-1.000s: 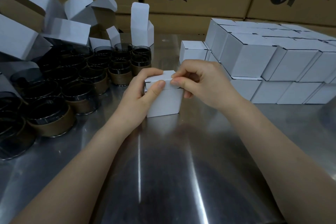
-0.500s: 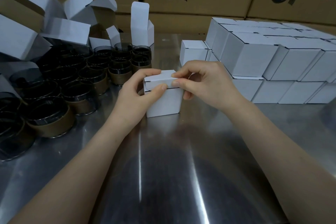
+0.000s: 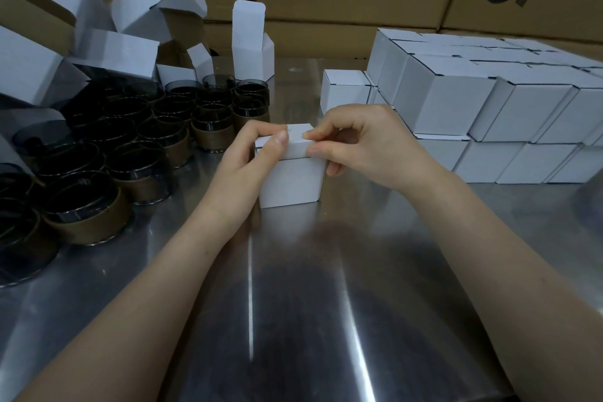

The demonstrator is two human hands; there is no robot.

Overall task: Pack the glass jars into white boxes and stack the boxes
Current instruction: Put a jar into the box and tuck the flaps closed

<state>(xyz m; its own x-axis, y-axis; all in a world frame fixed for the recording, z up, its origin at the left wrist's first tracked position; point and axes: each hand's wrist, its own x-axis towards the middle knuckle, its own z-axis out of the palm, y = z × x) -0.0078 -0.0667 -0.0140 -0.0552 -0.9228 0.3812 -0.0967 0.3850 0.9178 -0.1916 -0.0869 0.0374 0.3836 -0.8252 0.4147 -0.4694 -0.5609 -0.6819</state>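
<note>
On the steel table, centre: white box upright, top flap nearly down. Left hand curls round the box's left side and bears on the flap; right hand pinches the flap's right edge. Jar presumably inside, contents hidden. Best to keep the walls square and press the tuck in evenly. Beyond, left: glass jars, unpacked. Beyond, right: stack of closed boxes, two tiers.

white box; dark jars, tan bands
</note>
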